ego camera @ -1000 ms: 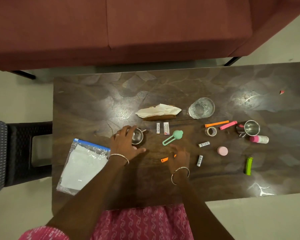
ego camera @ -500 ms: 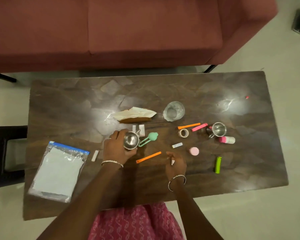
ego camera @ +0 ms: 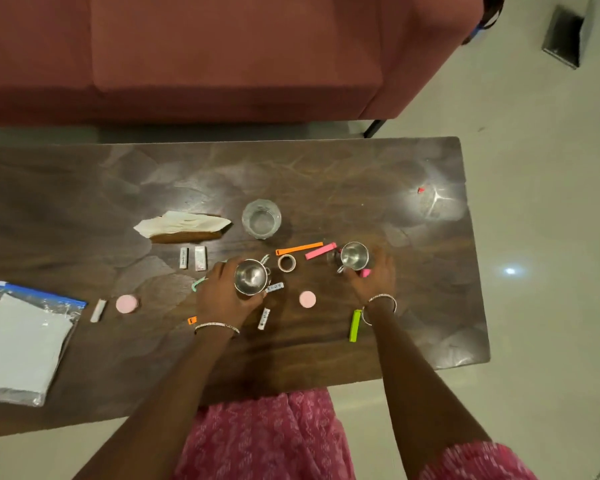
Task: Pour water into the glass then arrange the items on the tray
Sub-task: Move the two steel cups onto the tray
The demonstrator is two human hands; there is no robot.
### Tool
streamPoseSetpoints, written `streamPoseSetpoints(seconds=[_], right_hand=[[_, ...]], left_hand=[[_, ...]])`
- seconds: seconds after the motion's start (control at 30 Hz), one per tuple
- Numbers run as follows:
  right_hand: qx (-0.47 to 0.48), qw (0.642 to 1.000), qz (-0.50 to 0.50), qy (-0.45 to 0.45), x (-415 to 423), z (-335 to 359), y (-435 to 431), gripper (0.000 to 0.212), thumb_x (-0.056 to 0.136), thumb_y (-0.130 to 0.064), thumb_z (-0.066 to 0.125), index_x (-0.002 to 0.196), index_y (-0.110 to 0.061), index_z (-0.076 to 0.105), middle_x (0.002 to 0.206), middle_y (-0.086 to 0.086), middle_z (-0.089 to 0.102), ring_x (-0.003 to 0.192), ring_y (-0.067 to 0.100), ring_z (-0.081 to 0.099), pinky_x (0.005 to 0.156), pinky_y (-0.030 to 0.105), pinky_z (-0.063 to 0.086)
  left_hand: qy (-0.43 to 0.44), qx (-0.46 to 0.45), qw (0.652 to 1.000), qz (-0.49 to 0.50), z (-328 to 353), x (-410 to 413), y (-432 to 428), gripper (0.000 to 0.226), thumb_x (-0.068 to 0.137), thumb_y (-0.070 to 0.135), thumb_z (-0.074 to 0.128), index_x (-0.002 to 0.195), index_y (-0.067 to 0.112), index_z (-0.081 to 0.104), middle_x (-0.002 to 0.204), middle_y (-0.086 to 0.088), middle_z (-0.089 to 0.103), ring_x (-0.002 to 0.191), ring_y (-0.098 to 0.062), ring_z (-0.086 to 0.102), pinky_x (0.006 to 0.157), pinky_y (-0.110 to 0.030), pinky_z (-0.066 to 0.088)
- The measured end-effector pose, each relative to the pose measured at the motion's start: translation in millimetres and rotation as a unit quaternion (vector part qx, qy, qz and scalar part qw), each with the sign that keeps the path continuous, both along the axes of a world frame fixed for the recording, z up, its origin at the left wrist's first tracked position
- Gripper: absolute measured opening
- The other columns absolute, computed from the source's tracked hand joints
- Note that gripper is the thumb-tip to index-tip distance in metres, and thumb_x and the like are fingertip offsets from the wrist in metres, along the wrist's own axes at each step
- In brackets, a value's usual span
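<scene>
A clear glass (ego camera: 261, 219) stands upright in the middle of the dark wooden table (ego camera: 326, 174). My left hand (ego camera: 222, 296) is closed around a small steel cup (ego camera: 252, 277) just in front of the glass. Further right, my right hand (ego camera: 373, 277) wraps the right side of a second steel cup (ego camera: 354, 256). Both cups are upright with their handles showing. A pink item (ego camera: 366, 273) peeks out under my right hand.
A tape ring (ego camera: 287, 263), orange strip (ego camera: 298, 248) and pink strip (ego camera: 320, 251) lie between the cups. Two pink discs (ego camera: 307, 299), a green clip (ego camera: 354, 325), small white sticks (ego camera: 264, 318), tissues (ego camera: 182, 223) and a zip bag (ego camera: 21, 341) are spread around. A red sofa (ego camera: 222, 57) stands behind.
My left hand has carried its steel cup rightward toward the glass. My right hand left the small white stick and reached right to the second steel cup. The view shifted right.
</scene>
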State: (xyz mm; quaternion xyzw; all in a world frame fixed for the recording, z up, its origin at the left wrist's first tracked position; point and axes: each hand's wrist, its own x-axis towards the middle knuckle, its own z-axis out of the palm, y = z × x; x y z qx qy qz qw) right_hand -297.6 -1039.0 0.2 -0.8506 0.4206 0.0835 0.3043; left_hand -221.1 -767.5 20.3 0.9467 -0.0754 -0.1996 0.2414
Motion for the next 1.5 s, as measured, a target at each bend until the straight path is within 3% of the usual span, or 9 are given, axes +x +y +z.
streamPoseSetpoints(seconds=[0.13,0.23,0.63,0.77,0.97,1.13,1.37,1.43,1.5], right_hand=[[0.019,0.990,0.100,0.095,27.1,-21.0,-9.2,0.072,0.076,-0.029,0.077,0.139,-0.013,0.045,0.134,0.012,0.051,0.125,0.035,0.045,0.104,0.041,0.038],[0.002,0.983,0.121,0.136,36.1,-34.5,-10.2,0.068,0.078,-0.024,0.075,0.138,-0.015,0.045,0.133,0.012,0.052,0.126,0.035,0.046,0.105,0.038,0.035],[-0.025,0.996,0.008,-0.082,-0.6,5.3,64.8,0.065,0.064,-0.028,0.083,0.118,-0.013,0.051,0.106,0.007,0.063,0.096,0.032,0.059,0.076,0.038,0.051],[0.018,0.994,0.004,-0.108,-13.3,26.6,119.1,0.057,0.061,-0.022,0.087,0.108,-0.014,0.055,0.103,0.005,0.065,0.098,0.031,0.061,0.081,0.041,0.051],[0.068,0.985,0.036,-0.155,-29.2,67.6,225.1,0.062,0.053,-0.014,0.090,0.107,-0.018,0.060,0.104,0.000,0.066,0.099,0.022,0.061,0.082,0.024,0.044],[0.104,0.977,0.060,-0.178,-31.9,110.0,327.8,0.061,0.051,-0.011,0.090,0.103,-0.022,0.061,0.100,-0.003,0.067,0.095,0.019,0.063,0.088,0.036,0.052],[0.142,0.962,0.153,-0.177,-19.9,152.0,462.6,0.072,0.053,-0.007,0.087,0.116,-0.020,0.057,0.100,-0.006,0.066,0.092,0.016,0.062,0.084,0.027,0.050],[0.145,0.957,0.180,-0.173,-15.1,159.1,497.5,0.070,0.052,-0.008,0.087,0.114,-0.023,0.057,0.090,-0.017,0.061,0.089,0.015,0.062,0.080,0.025,0.047],[0.159,0.952,0.204,-0.165,-8.4,162.8,526.8,0.067,0.052,-0.009,0.088,0.109,-0.025,0.057,0.092,-0.012,0.065,0.089,0.018,0.064,0.078,0.029,0.051]], left_hand=[[-0.029,0.023,0.998,-0.047,-4.5,6.1,-13.8,0.071,0.058,0.052,0.080,0.120,0.028,0.054,0.106,0.001,0.063,0.096,-0.025,0.062,0.074,-0.038,0.050],[-0.040,0.026,0.997,-0.060,-7.7,10.5,-13.1,0.071,0.058,0.054,0.078,0.120,0.028,0.055,0.104,0.001,0.063,0.094,-0.025,0.062,0.074,-0.038,0.050],[-0.025,0.010,0.999,-0.018,15.1,-8.6,38.5,0.069,0.056,0.045,0.082,0.118,0.028,0.057,0.106,0.003,0.063,0.092,-0.025,0.065,0.074,-0.039,0.052],[-0.008,-0.018,1.000,0.004,27.4,-22.1,83.8,0.066,0.058,0.037,0.081,0.118,0.028,0.054,0.106,0.001,0.060,0.091,-0.026,0.063,0.075,-0.042,0.053],[-0.005,-0.029,0.999,0.031,49.2,-50.7,174.6,0.063,0.059,0.038,0.077,0.118,0.029,0.057,0.111,0.004,0.063,0.101,-0.024,0.062,0.081,-0.039,0.050],[-0.013,-0.059,0.995,0.075,86.7,-77.9,260.1,0.070,0.057,0.041,0.080,0.122,0.029,0.056,0.112,0.002,0.064,0.102,-0.024,0.063,0.081,-0.037,0.052],[-0.049,-0.077,0.986,0.143,135.9,-95.5,383.6,0.076,0.057,0.049,0.081,0.126,0.029,0.055,0.113,0.003,0.063,0.106,-0.021,0.061,0.088,-0.039,0.049],[-0.055,-0.094,0.979,0.172,142.5,-97.8,419.6,0.077,0.057,0.047,0.083,0.125,0.025,0.055,0.115,0.001,0.063,0.108,-0.022,0.060,0.090,-0.040,0.048],[-0.067,-0.094,0.973,0.198,149.1,-98.6,448.9,0.076,0.056,0.050,0.082,0.123,0.026,0.057,0.115,0.002,0.064,0.108,-0.020,0.061,0.090,-0.037,0.048]])
